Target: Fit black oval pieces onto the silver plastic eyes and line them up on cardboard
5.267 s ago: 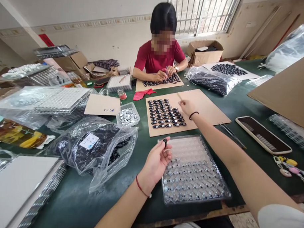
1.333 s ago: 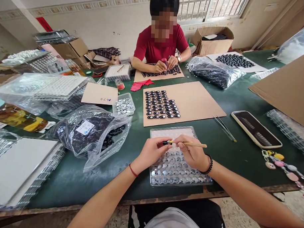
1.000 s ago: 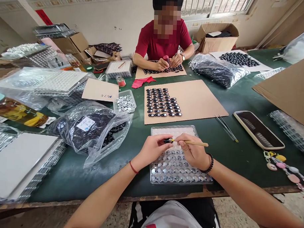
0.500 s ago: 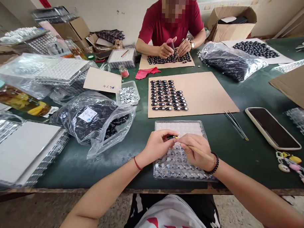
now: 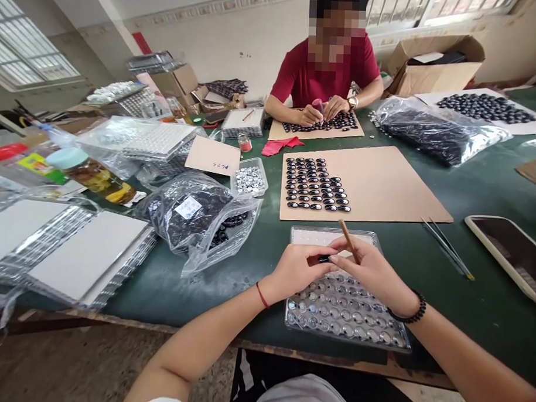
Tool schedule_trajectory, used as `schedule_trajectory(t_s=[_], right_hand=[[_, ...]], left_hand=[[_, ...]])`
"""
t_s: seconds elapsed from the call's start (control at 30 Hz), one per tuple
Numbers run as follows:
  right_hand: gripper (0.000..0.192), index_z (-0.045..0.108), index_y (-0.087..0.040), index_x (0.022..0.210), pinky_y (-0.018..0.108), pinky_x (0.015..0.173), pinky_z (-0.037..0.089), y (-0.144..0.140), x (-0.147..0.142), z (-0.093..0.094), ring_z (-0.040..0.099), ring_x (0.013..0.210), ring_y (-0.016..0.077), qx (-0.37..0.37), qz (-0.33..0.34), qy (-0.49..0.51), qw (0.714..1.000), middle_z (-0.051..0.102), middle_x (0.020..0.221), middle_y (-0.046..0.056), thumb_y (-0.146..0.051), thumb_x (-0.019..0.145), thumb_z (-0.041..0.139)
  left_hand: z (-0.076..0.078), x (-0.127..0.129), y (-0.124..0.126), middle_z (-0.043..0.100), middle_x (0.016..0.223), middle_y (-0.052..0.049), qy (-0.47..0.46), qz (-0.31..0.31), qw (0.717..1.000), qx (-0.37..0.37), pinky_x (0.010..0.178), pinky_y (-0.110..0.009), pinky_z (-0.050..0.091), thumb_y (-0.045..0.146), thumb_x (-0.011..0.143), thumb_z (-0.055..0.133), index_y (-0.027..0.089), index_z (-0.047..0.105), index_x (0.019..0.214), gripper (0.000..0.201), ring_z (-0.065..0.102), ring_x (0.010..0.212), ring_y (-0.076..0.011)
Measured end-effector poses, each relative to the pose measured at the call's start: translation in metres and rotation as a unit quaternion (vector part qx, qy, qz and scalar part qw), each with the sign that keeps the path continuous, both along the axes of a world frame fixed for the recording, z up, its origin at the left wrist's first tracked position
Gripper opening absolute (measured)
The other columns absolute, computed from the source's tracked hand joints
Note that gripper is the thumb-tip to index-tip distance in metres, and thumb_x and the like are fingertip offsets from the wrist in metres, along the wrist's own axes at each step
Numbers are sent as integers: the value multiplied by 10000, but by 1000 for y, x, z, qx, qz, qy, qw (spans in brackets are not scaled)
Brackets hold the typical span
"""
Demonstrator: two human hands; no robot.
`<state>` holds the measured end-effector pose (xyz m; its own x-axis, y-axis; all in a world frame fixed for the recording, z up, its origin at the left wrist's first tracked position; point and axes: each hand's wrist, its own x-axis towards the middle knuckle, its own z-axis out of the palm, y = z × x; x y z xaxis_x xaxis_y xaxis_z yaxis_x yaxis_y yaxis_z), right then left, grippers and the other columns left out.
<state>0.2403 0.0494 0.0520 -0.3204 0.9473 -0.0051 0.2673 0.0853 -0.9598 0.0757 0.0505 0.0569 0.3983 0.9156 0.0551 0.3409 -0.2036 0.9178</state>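
Between the fingertips of my left hand (image 5: 298, 269) is a small, glossy black oval piece (image 5: 323, 258). My right hand (image 5: 375, 272) grips a thin wooden stick (image 5: 346, 236), which points up and away from me. Its fingertips meet those of my left hand at the black piece, and whether they also pinch it I cannot tell. Both hands are above a clear plastic tray (image 5: 399, 341) with rows of round compartments. Small pieces sit in the nearer rows, and a pale sheet lies over the far part. Behind the tray, several black ovals (image 5: 314, 191) stand in rows on a cardboard sheet (image 5: 396, 182).
Tweezers (image 5: 448, 251) and a phone (image 5: 510, 256) lie to the right. On the left are an open plastic bag (image 5: 171, 215) of black pieces, a box (image 5: 263, 186) of small metallic parts and stacked trays (image 5: 90, 256). A co-worker (image 5: 329, 74) sits across the table.
The view has shifted left and up. In my right hand the stick has turned from pointing toward my wrist to standing up. The yellow tip beside the black piece no longer shows.
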Motion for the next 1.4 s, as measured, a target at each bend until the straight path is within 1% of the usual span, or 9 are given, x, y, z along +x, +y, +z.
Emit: schedule_trajectory(t_s=[0.1, 0.2, 0.33, 0.47, 0.73, 0.97, 1.17, 1.27, 1.4], right_hand=[[236, 568, -185, 930, 274, 700, 456, 3, 3, 1, 542, 822, 182, -34, 20, 32, 999, 573, 903, 48, -332, 751, 614], [281, 569, -181, 933, 195, 469, 376, 4, 7, 2, 465, 544, 90, -74, -33, 80, 993, 532, 725, 8, -367, 735, 638], [322, 536, -169, 908, 171, 359, 139, 3, 12, 2, 188, 381, 26, -155, -66, 194, 967, 287, 497, -84, -400, 721, 659], [334, 517, -167, 873, 177, 359, 117, 0, 11, 1, 168, 372, 23, -197, -39, 248, 948, 250, 473, -96, -394, 698, 689], [327, 524, -175, 885, 166, 344, 112, 9, 18, -4, 139, 374, 24, -217, -43, 284, 933, 210, 472, -97, -401, 709, 682], [332, 529, -184, 906, 157, 344, 128, 21, 37, -8, 156, 392, 32, -204, -78, 275, 936, 200, 495, -88, -411, 712, 674], [345, 543, -170, 883, 165, 353, 132, 29, 43, -7, 177, 392, 29, -143, -130, 242, 951, 236, 498, -84, -407, 684, 695], [348, 539, -167, 871, 170, 362, 141, 34, 45, -6, 199, 397, 31, -80, -171, 212, 959, 262, 504, -80, -404, 673, 700], [341, 528, -160, 864, 180, 361, 134, 54, 47, -3, 204, 394, 36, -28, -198, 165, 966, 261, 510, -81, -413, 687, 671]], left_hand=[[3, -1, -3, 677, 840, -15, 22, -5, 999, 48, 607, -219, 448, 344, 683, 627, 192, 616, 956, 312, 574, 605, -109], [8, -26, -4, 661, 750, 10, 74, 62, 990, 102, 646, -226, 452, 383, 723, 579, 196, 543, 997, 334, 593, 641, -117], [3, -93, 9, 636, 847, -27, 261, 254, 913, 185, 698, -247, 444, 278, 842, 394, 187, 542, 928, 194, 588, 737, -133], [-13, -136, 41, 588, 1023, -84, 379, 293, 858, 184, 854, -312, 391, 225, 764, 511, 165, 554, 981, 228, 524, 980, -204], [-37, -132, 80, 569, 1048, -122, 413, 307, 845, 145, 802, -321, 399, 275, 842, 385, 138, 563, 1004, 276, 539, 947, -226], [-38, -144, 82, 615, 1009, -94, 301, 336, 884, 124, 834, -323, 381, 258, 824, 433, 167, 567, 1029, 261, 551, 946, -224], [-23, -149, 86, 602, 842, -66, 77, 378, 920, 73, 708, -268, 427, 245, 780, 502, 166, 578, 875, 145, 560, 785, -172], [-10, -150, 83, 443, 541, 26, -65, 355, 932, -11, 446, -201, 376, 247, 815, 433, 156, 534, 801, 137, 422, 432, -86], [5, -148, 71, 286, 483, 69, -218, 286, 925, -124, 356, -145, 287, 126, 836, 315, 134, 464, 699, 203, 276, 350, -36]])
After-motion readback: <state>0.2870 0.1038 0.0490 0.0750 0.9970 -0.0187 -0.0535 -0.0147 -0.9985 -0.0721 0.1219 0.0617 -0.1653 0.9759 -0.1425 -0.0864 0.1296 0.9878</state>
